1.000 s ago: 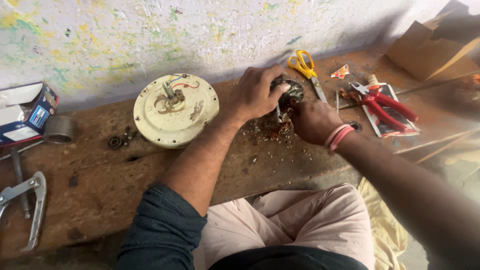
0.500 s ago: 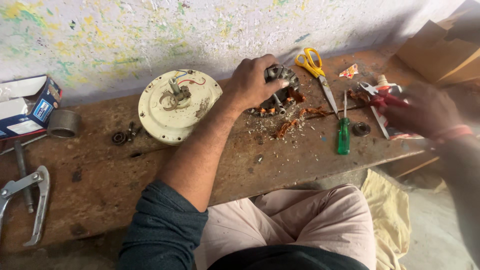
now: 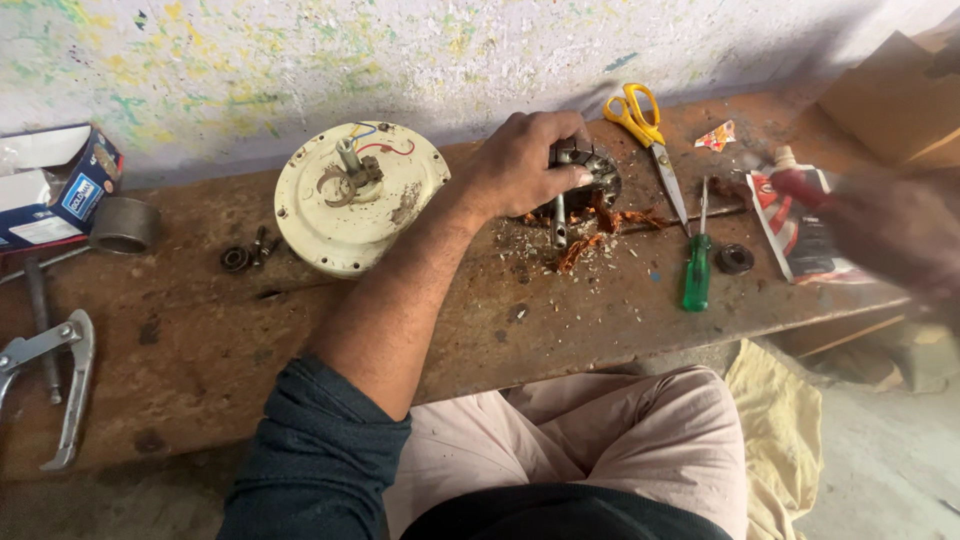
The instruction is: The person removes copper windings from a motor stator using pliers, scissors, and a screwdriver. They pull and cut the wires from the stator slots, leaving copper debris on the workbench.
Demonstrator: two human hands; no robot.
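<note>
beside the open box (image 3: 55, 185), left hand (image 3: 520, 165) grips motor core (image 3: 590, 180).

Cream round motor cover (image 3: 350, 200), yellow scissors (image 3: 640, 115), green screwdriver (image 3: 696, 275) — blue-and-white box (image 3: 60, 185), metal puller (image 3: 60, 375) far left

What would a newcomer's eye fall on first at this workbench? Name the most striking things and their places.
The left hand grips a dark motor core mid-bench, amid reddish wire scraps. Left of it lies a round cream fan cover; to the right, yellow scissors and a green screwdriver, with the blurred right hand beyond.
</note>
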